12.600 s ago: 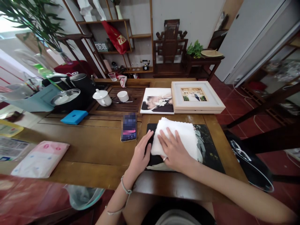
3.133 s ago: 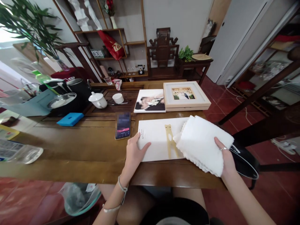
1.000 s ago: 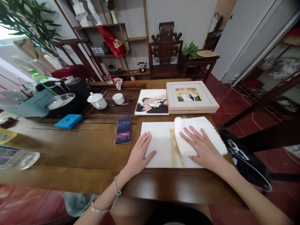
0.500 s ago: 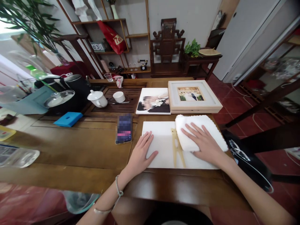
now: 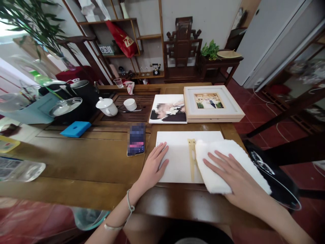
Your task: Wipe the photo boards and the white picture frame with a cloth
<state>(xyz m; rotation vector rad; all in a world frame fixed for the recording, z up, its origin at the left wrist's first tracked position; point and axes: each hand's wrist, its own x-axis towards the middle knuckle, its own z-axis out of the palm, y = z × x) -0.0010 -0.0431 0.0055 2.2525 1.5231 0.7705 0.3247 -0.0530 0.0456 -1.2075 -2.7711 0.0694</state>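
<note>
A white board or sheet (image 5: 175, 169) lies on the wooden table in front of me. My left hand (image 5: 154, 162) rests on its left edge, palm down with the fingers stretched out. Under my right hand (image 5: 225, 173) is a folded white cloth (image 5: 233, 149); the hand lies flat on it, fingers spread. The cloth covers the board's right part and hangs past its front edge. A long pale yellow shape (image 5: 192, 162) with two small dark dots at its top shows on the board, partly hidden by the cloth. I cannot tell whether it is printed or a loose piece.
Beyond the board lie a photo panel (image 5: 169, 117) and a wooden-framed photo (image 5: 213, 117). To the left are a phone (image 5: 136, 139), a blue block (image 5: 75, 129), a lidded white teapot (image 5: 106, 106) and a white cup (image 5: 130, 104). A black bag (image 5: 274, 179) sits right of the table.
My right hand has slid toward me and to the right with the cloth, uncovering the board's upper right part. My left hand has stayed on the board.
</note>
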